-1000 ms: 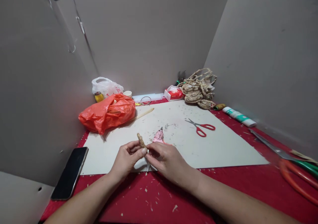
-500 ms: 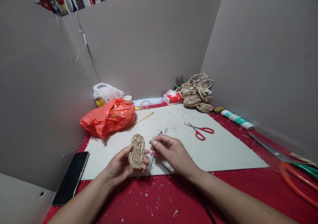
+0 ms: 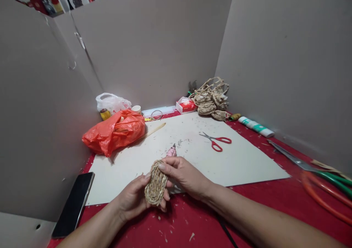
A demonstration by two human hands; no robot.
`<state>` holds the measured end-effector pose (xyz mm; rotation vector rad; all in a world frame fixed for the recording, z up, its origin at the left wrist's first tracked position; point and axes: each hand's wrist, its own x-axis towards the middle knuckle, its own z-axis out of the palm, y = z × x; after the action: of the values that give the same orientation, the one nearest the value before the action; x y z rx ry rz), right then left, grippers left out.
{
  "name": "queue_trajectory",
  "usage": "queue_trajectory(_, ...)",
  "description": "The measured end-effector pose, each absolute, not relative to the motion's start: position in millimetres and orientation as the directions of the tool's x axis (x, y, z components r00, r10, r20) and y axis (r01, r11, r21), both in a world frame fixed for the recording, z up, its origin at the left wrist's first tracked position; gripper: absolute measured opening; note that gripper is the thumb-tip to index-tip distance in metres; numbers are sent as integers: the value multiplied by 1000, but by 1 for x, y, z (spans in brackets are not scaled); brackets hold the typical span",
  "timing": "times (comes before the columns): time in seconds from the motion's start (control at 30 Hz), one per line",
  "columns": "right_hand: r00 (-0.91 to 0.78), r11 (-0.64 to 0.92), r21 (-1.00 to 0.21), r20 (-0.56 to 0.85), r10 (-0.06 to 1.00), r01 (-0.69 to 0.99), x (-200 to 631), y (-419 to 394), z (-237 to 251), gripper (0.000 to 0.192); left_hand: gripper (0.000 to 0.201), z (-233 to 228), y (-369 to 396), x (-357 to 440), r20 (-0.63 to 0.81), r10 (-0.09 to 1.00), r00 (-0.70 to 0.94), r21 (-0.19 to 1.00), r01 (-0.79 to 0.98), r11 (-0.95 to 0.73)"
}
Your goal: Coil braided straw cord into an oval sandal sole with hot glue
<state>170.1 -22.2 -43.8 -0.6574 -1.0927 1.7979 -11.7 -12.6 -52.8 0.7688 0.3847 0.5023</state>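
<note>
An oval coil of braided straw rope [image 3: 156, 185], shaped like a small shoe sole, is tilted up above the front edge of the white board [image 3: 123, 171]. My left hand [image 3: 134, 196] holds it from the left and below, thumb on its edge and fingers behind. My right hand [image 3: 184, 173] grips its upper right end, with the thumb on the front face. Just beyond the hands, a pink glue gun [image 3: 171, 152] with a dark tip lies on the board, its rear part hidden by my right hand and the coil.
Red-handled scissors [image 3: 216, 141] lie on the board. At the left are a phone [image 3: 73, 204] and an orange plastic bag [image 3: 115, 130]. Braided straw pieces [image 3: 210, 99] are heaped at the back right, near a tissue pack [image 3: 185, 105]. Large shears [image 3: 302, 163] lie at the right.
My right hand has moved from beside the glue gun onto the coil's upper end. The coil has come slightly lower and tilted to the right. The view has shifted a little.
</note>
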Motion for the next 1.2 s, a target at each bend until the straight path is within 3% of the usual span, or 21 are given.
queue_trajectory(0.17, -420, -137, -893, 63, 905, -429, 169, -24, -43, 34, 49, -51, -14, -9, -158, 544, 824, 754, -255, 605)
queue_trajectory(0.43, -488, -180, -816, 139, 862, -550, 168, -24, -39, 41, 43, -50, -10, -14, -102, 591, 800, 750, -328, 574)
queue_trajectory(0.6, -474, -149, -868, 107, 874, -473, 166, -26, -39, 31, 45, -47, -11, -12, -122, 593, 796, 788, -285, 545)
queue_trajectory(0.83, -333, -56, -921, 83, 939, -386, 167, -24, -45, 33, 39, -44, -16, 0, -151, 638, 755, 883, -187, 430)
queue_trajectory(1.0, -298, -51, -910, 81, 951, -412, 168, -22, -45, 33, 38, -43, -15, 1, -192, 721, 666, 899, -174, 401)
queue_trajectory(1.13, -304, -92, -875, 66, 950, -476, 166, -22, -42, 62, 35, -43, -15, 3, -185, 757, 626, 909, -185, 375)
queue_trajectory(1.2, -337, -134, -846, 57, 940, -517, 163, -23, -42, 63, 35, -45, -16, 7, -174, 753, 635, 918, -173, 358)
